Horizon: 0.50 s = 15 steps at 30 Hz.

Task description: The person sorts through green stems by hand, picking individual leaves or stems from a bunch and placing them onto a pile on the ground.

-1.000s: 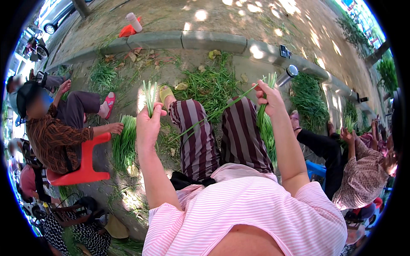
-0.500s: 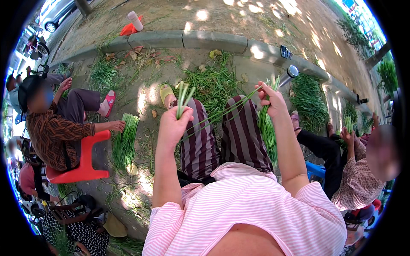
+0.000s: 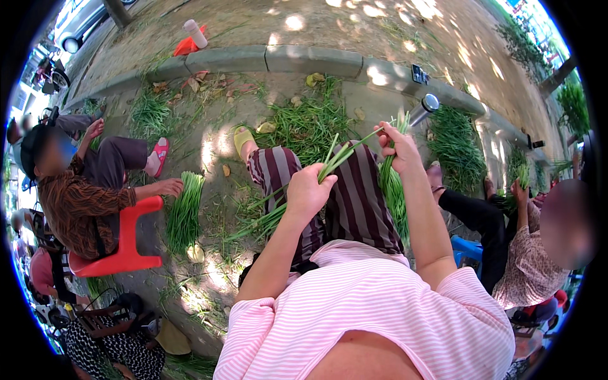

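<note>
Way over on the left a person in a brown patterned top (image 3: 76, 202) sits on a red plastic stool (image 3: 126, 247), one hand resting on a tidy bundle of green stalks (image 3: 183, 212) laid on the pavement. Moving in, the left hand (image 3: 310, 193) has its grip clamped around a few long green stalks (image 3: 278, 215), which slant from down near the striped trousers (image 3: 348, 202) up past the knuckles, tips fanning toward the other hand. The right hand (image 3: 399, 149), held a bit higher, is closed on a thicker bunch of greens (image 3: 392, 190) that hangs down beside the right knee. Looks to me like the sorting-and-gathering step: a small pick in the left being brought across to join the bunch in the right. I'd guess the next move calls for lining up the ends so the stalks sit even, and loosening the right grip just enough to take them in without dropping the lot. Beyond the feet, loose cut greens (image 3: 310, 123) are scattered below the concrete curb (image 3: 304, 60), a metal flask (image 3: 423, 109) sits on the curb, and further right another person in a floral top (image 3: 525, 266) works beside more heaps.
</note>
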### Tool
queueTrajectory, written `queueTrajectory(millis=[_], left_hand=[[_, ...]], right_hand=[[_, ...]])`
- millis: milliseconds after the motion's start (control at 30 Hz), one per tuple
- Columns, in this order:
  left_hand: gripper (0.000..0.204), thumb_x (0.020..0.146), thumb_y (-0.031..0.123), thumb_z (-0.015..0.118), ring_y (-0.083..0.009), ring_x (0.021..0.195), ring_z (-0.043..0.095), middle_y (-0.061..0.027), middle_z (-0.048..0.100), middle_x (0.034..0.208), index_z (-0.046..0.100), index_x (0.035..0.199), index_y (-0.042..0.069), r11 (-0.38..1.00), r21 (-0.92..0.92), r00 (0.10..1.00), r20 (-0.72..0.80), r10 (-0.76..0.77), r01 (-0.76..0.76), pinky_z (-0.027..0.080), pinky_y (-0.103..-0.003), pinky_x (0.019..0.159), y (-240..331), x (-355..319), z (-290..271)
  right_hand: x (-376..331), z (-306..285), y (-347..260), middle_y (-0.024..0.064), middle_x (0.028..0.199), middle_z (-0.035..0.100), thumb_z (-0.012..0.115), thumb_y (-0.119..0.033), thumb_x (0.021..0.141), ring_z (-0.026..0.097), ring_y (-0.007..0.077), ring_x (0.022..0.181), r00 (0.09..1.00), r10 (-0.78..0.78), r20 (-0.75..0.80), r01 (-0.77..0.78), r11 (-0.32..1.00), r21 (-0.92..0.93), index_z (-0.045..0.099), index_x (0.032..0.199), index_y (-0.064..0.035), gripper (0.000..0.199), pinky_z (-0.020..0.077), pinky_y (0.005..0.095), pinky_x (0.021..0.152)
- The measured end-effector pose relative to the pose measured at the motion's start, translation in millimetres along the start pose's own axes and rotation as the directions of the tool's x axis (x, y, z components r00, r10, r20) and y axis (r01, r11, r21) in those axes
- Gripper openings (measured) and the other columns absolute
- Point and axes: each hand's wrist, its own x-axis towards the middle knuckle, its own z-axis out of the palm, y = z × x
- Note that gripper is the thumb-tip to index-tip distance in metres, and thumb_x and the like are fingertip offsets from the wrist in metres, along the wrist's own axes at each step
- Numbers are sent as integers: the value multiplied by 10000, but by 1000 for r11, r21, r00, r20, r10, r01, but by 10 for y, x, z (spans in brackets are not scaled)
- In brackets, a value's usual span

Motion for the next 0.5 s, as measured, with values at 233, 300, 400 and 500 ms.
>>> queueTrajectory(millis=[233,300,400,500], left_hand=[[356,781,228,746,-325,792,662,-124,689,852,647,1077,59,998,61,998,-58,32,-29,507,-419,708,-28,199,108],[330,783,220,751,-301,717,667,-107,690,817,654,1053,57,998,45,998,-54,41,-39,510,-399,667,-78,244,107],[295,839,218,738,-130,617,616,-30,672,745,664,1044,19,934,-355,999,36,-28,39,477,-273,588,-244,315,85],[266,879,191,710,-51,584,542,0,658,802,659,1071,14,713,-641,941,327,-82,285,434,-205,551,-128,318,-187]], right_hand=[[14,-51,53,59,959,666,621,-188,951,543,45,638,1000,-4,11,4,1000,8,617,1045,-39,176,330,161,410],[13,-61,58,46,926,650,613,-199,956,538,48,641,1000,-9,7,9,1000,-8,621,1054,-36,190,329,162,411],[-32,-26,45,16,874,609,593,-232,969,527,49,664,999,-12,38,14,998,-61,627,1068,-37,221,331,165,426],[-96,-33,19,-11,853,569,568,-289,982,518,53,708,994,-24,110,40,989,-145,634,1065,-60,253,355,184,480]])
